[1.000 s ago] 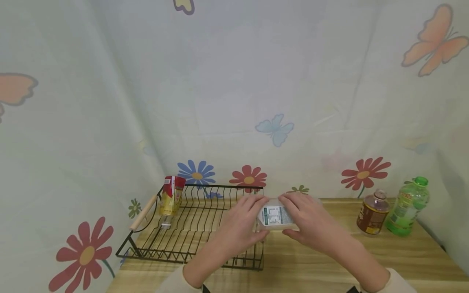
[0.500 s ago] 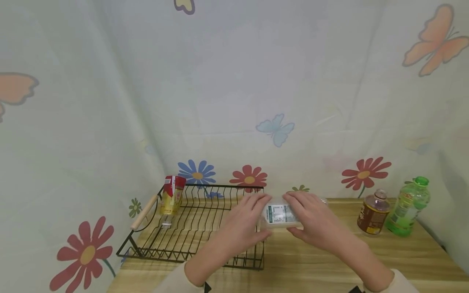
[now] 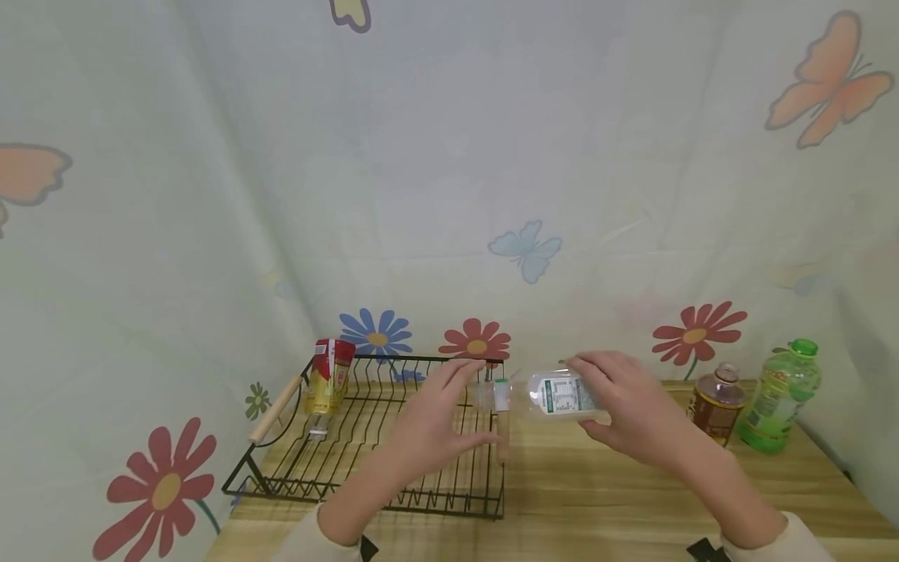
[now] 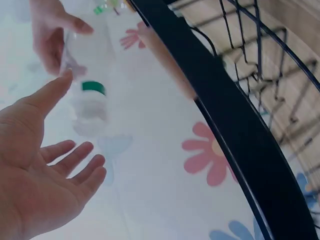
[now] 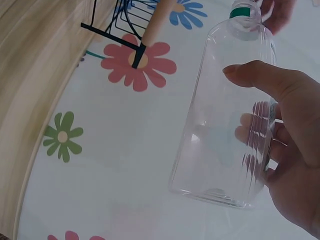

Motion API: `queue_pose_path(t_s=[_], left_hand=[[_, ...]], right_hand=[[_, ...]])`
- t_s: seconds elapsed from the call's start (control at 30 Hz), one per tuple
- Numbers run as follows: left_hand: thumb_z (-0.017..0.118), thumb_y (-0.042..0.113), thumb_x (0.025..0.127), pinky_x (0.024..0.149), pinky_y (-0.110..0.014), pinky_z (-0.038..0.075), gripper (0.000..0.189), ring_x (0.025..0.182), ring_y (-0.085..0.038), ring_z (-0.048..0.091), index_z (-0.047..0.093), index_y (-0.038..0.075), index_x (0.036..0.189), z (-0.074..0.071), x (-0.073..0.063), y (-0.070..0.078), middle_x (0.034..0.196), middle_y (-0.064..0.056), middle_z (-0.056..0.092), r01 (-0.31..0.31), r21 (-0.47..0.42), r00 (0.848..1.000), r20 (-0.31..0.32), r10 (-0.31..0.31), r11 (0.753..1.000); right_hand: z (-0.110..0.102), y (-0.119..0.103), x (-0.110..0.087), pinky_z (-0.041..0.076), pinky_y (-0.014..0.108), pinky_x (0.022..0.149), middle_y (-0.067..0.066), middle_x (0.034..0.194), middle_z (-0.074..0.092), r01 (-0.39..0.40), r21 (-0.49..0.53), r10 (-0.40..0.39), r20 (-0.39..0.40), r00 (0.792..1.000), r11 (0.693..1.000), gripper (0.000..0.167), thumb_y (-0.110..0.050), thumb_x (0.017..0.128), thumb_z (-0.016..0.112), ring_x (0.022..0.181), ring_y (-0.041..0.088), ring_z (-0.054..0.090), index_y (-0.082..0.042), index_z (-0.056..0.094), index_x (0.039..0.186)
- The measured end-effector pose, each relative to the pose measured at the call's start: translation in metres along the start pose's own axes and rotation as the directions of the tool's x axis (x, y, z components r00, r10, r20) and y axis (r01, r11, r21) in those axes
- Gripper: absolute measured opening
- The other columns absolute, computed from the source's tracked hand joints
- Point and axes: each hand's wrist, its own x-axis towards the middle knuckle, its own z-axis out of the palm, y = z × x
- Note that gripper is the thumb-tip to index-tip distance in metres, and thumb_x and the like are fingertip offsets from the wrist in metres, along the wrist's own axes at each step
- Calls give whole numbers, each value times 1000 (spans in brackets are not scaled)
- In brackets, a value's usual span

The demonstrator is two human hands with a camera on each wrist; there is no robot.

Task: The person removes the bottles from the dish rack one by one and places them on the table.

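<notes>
In the head view, the right hand [image 3: 621,406] grips one end of a clear bottle [image 3: 537,395], which lies roughly level, its neck pointing toward the left hand [image 3: 430,417]. The left fingers and thumb are spread on either side of the neck, with nothing curled round it. The rack [image 3: 421,357] lies beneath and beyond the left fingers, its near handle just below the left thumb; a yellow bottle [image 3: 330,382] leans well to the left of those fingers, while a brown bottle [image 3: 716,406] and a green bottle [image 3: 783,398] stand to the right of the right fingers. In the left wrist view, the left hand is plainly loose: the thumb tip is close beside the bottle, whether touching I cannot tell, and the other fingers hang slack near the mouth end. In the right wrist view, the right thumb presses the flat face and the fingers wrap the far side, so this hand alone appears to bear the bottle. The step in hand looks like two-handed handling of the bottle, with the left hand unengaged; a next move would call for a steady right grip, and left fingers either closing on the neck or staying clear of it.
</notes>
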Motion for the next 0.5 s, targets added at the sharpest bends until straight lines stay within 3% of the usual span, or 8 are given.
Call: queue_pose_path(t_s=[0.27,0.4,0.5], left_hand=[[90,48,84,112,-54,48,101,147,-31,43,37,22,165,-26,-18,-32,160,-5,44,139,-7,990,-6,-139,990],[91,49,82,109,-59,49,102,147,-36,42,38,19,164,-39,-27,-55,160,-9,44,175,11,982,-80,-174,984],[92,46,82,109,-63,47,100,144,-40,43,40,15,162,-45,-31,-77,158,-14,45,197,19,969,-159,-191,980]], right_hand=[[-16,12,0,56,56,92,10,133,65,-64,69,69,-76,995,996,87,-24,65,103,118,34,61,-9,63,140],[-22,20,1,59,42,79,7,131,66,-104,159,122,-108,987,982,83,-25,70,102,108,25,62,-12,63,141],[-24,28,0,59,33,73,3,130,65,-148,278,183,-104,978,949,78,-23,75,99,101,18,61,-15,61,143]])
